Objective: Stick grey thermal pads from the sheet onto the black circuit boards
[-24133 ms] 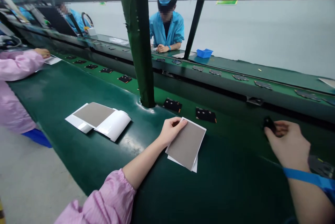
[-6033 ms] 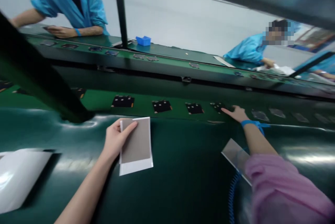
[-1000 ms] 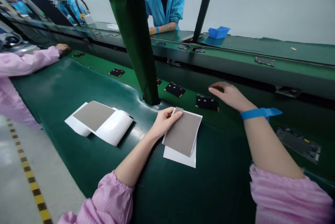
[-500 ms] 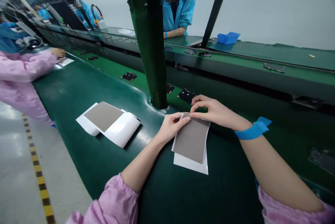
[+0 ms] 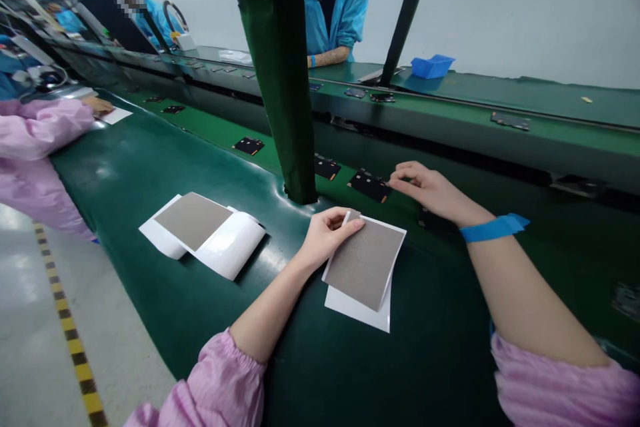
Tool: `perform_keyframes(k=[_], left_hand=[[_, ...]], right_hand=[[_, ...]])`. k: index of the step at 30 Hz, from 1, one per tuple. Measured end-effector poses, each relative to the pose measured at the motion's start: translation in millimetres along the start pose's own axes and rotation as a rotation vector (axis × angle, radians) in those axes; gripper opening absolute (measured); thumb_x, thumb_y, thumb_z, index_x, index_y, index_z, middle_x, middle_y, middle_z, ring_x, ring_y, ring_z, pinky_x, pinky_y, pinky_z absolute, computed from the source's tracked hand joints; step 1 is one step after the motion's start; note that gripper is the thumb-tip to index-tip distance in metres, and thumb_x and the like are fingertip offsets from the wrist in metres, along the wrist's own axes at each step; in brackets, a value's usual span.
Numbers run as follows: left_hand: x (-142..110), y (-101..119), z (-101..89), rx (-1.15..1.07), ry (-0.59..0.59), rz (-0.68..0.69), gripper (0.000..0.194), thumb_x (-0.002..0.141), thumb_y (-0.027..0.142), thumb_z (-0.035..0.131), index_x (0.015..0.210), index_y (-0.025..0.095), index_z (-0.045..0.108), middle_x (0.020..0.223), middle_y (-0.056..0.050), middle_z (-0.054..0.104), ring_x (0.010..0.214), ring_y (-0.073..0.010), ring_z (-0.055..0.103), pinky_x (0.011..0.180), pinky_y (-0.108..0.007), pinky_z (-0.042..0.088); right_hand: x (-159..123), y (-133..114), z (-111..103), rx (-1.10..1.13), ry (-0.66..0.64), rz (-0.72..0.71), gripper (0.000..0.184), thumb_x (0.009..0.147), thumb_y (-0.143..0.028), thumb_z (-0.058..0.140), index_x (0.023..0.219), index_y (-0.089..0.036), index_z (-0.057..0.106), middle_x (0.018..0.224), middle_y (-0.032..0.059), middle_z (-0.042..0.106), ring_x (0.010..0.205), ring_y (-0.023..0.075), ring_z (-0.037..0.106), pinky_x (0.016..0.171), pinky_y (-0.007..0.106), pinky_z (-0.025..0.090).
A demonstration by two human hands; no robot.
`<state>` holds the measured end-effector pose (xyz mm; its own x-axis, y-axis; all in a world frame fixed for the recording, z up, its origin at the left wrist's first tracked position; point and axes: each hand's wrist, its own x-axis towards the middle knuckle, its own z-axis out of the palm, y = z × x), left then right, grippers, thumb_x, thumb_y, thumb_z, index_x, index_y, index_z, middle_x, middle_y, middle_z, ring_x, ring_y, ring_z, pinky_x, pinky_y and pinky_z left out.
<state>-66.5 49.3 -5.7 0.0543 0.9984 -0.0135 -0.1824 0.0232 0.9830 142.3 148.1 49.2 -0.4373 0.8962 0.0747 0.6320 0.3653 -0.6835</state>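
Observation:
My left hand (image 5: 327,235) pinches the upper left corner of a grey sheet with white edges (image 5: 367,260), thumb on top. A second white sheet (image 5: 353,310) shows from under its lower end. My right hand (image 5: 425,188) is away from the sheet, thumb and fingertips pressed together beside a black circuit board (image 5: 369,184) on the green strip. Whatever lies between those fingertips, if anything, is too small to make out. To the left on the green bench rests a stack of sheets, a grey one (image 5: 194,220) over curled white backing (image 5: 231,245).
A green-wrapped post (image 5: 280,80) stands in front of me. More boards (image 5: 249,145) lie along the strip. A blue bin (image 5: 433,66) sits on the far ledge, near a co-worker in blue (image 5: 345,7). Another person's pink sleeve (image 5: 45,127) is at far left.
My right hand has left the sheet's top edge and moved right and up to beside the black board. My left hand keeps its hold on the grey sheet. The boards near the post have shifted right.

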Motion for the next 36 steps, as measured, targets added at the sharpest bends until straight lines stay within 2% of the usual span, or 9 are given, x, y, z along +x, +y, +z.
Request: perform_keyframes(k=[4,7,12,18,22,25,27,32,36], left_hand=[[-0.7,-0.3,0.2,0.059,-0.058,0.028,0.030,0.069,0.041,0.077,0.085,0.016,0.072,0.083,-0.005,0.071,0.075,-0.0171,0.064,0.069,-0.028,0.049],[-1.2,-0.7,0.5,0.106,-0.076,0.042,0.029,0.068,0.041,0.077,0.084,0.017,0.074,0.082,-0.005,0.071,0.075,-0.0180,0.064,0.069,-0.029,0.049],[-1.3,0.1,1.0,0.163,-0.098,0.093,0.025,0.070,0.039,0.077,0.084,0.018,0.075,0.085,-0.006,0.072,0.082,-0.0199,0.064,0.074,-0.031,0.050],[-0.2,3.1,1.0,0.089,-0.138,0.179,0.018,0.070,0.034,0.077,0.075,0.017,0.072,0.098,-0.007,0.066,0.093,-0.0204,0.061,0.081,-0.033,0.048],[-0.1,3.7,1.7,0.084,-0.106,0.147,0.019,0.068,0.034,0.078,0.070,0.016,0.069,0.101,-0.008,0.064,0.091,-0.0195,0.060,0.078,-0.032,0.048],[-0.3,3.5,2.6,0.075,-0.052,0.144,0.023,0.067,0.036,0.078,0.066,0.016,0.068,0.094,-0.007,0.067,0.088,-0.0196,0.062,0.078,-0.032,0.047],[-0.5,3.5,2.8,0.094,-0.021,0.102,0.025,0.067,0.040,0.077,0.069,0.016,0.070,0.084,-0.006,0.069,0.081,-0.0192,0.062,0.073,-0.031,0.048],[-0.7,2.9,2.1,0.131,0.014,0.049,0.029,0.065,0.044,0.078,0.074,0.017,0.074,0.074,-0.004,0.071,0.067,-0.0167,0.061,0.064,-0.028,0.048],[-0.3,0.8,1.2,0.116,0.013,0.080,0.027,0.065,0.042,0.078,0.075,0.017,0.075,0.075,-0.004,0.073,0.067,-0.0159,0.061,0.066,-0.028,0.049]], right_hand=[[9.9,43.8,1.3,-0.088,0.104,0.121,0.035,0.080,-0.052,0.053,0.080,-0.020,0.068,0.098,0.0105,0.061,0.098,0.0282,0.056,0.086,0.040,0.046],[15.3,59.9,6.7,-0.157,0.117,0.134,0.031,0.081,-0.045,0.053,0.080,-0.018,0.069,0.097,0.0118,0.061,0.100,0.0288,0.056,0.090,0.041,0.044],[22.2,67.1,10.9,-0.200,0.084,0.109,0.030,0.081,-0.044,0.054,0.084,-0.019,0.070,0.101,0.0118,0.062,0.103,0.0281,0.056,0.093,0.041,0.043],[21.2,74.8,9.3,-0.217,0.057,0.144,0.024,0.078,-0.041,0.055,0.070,-0.020,0.064,0.091,0.0111,0.064,0.104,0.0290,0.056,0.089,0.040,0.046],[14.5,76.4,3.5,-0.214,0.096,0.235,0.028,0.074,-0.043,0.059,0.088,-0.019,0.064,0.097,0.0127,0.063,0.092,0.0290,0.060,0.079,0.042,0.050],[7.2,61.9,-4.2,-0.167,0.176,0.288,0.036,0.075,-0.044,0.059,0.102,-0.020,0.061,0.103,0.0127,0.063,0.087,0.0276,0.061,0.075,0.042,0.051],[1.0,39.1,-8.1,-0.133,0.158,0.218,0.032,0.079,-0.046,0.055,0.098,-0.022,0.063,0.099,0.0109,0.064,0.087,0.0268,0.061,0.074,0.040,0.051],[-14.9,-35.6,-2.4,-0.043,-0.164,-0.069,0.035,0.078,-0.056,0.056,0.082,-0.023,0.069,0.100,0.0083,0.062,0.085,0.0242,0.060,0.074,0.037,0.049],[-19.3,-59.1,10.6,-0.020,-0.271,-0.168,0.030,0.078,-0.050,0.058,0.076,-0.022,0.069,0.099,0.0078,0.060,0.092,0.0249,0.059,0.082,0.038,0.046]])
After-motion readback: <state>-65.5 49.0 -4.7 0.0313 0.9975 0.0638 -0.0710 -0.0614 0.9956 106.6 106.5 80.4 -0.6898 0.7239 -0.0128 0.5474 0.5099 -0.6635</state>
